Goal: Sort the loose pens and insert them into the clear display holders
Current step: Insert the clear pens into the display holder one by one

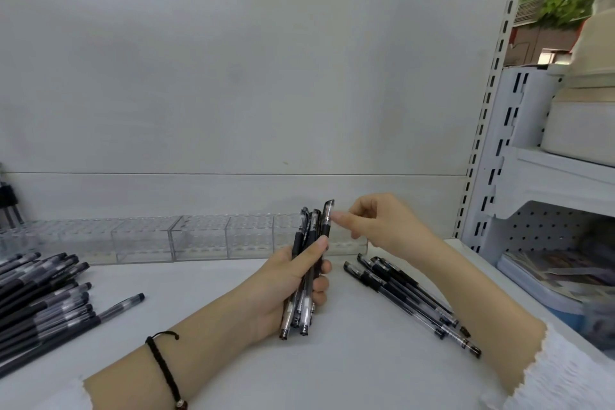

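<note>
My left hand grips a bundle of black gel pens upright above the white shelf. One pen in the bundle sticks up higher than the others, and my right hand pinches its top between thumb and fingertip. A row of clear display holders stands along the back of the shelf, just behind the bundle. A big heap of loose pens lies at the left. A few more pens lie under my right forearm.
The white shelf surface runs to a grey back panel. A slotted upright bounds the right side, with white shelving and boxes beyond. A few pens stand in a holder at the far left edge.
</note>
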